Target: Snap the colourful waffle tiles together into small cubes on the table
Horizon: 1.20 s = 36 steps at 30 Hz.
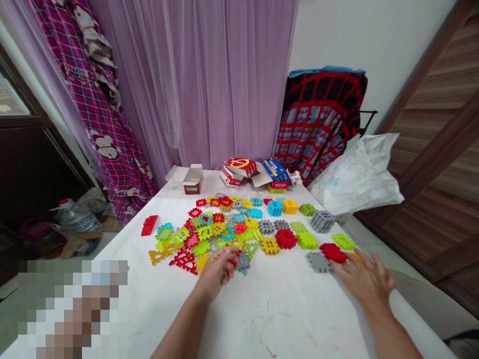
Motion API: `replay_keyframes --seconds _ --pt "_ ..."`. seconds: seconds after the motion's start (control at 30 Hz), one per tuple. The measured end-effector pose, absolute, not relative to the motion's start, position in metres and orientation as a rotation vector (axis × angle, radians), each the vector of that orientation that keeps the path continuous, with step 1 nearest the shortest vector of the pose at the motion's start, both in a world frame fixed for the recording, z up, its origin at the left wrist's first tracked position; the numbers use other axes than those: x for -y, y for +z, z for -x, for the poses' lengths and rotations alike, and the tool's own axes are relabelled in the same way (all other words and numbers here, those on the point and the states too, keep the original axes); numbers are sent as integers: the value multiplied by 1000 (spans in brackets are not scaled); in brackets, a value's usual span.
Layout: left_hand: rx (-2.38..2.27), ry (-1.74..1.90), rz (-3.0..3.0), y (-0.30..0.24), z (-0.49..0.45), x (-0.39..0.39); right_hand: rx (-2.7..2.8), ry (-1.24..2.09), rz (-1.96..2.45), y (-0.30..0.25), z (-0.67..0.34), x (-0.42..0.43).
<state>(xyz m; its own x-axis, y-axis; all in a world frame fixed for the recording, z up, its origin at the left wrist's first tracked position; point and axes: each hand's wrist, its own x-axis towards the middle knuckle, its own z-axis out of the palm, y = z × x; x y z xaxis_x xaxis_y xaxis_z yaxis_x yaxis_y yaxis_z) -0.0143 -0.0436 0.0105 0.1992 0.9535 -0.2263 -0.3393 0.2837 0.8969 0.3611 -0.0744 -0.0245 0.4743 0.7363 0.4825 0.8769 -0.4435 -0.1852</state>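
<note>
A spread of several colourful plastic waffle blocks (239, 227) lies across the white table (269, 309). My left hand (217, 271) is closed at the near edge of the pile, pinching a small red piece (234, 260) beside a grey block (244, 260). My right hand (364, 279) lies flat with fingers spread, its fingertips touching a stacked red block (332, 252) next to a grey block (317, 261). Stacks of green (307, 240), red (286, 238) and yellow (270, 245) blocks stand between the two hands.
Opened cardboard boxes (239, 172) sit at the table's far edge before a purple curtain. A white plastic bag (355, 174) hangs over the right edge. A lone red piece (148, 225) lies at the left. A water bottle (73, 214) stands on the floor.
</note>
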Motion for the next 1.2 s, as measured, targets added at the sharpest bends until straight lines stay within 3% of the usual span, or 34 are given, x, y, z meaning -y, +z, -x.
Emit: replay_keyframes --seconds 0.23,0.57,0.77,0.93,1.2 --pt "-971 1092 -838 5 15 44 1280 -396 2266 -25 -365 72" --pt "-1066 1094 -1130 3 9 53 1356 -724 1938 -22 -356 83" --pt "-1652 1286 -1855 5 71 41 1677 -966 1345 -28 -328 68" --pt "-2145 872 -2158 12 118 27 1812 -805 1173 -20 -267 53" --pt "-2209 633 -2256 20 118 17 1932 -565 1032 -20 -185 55"
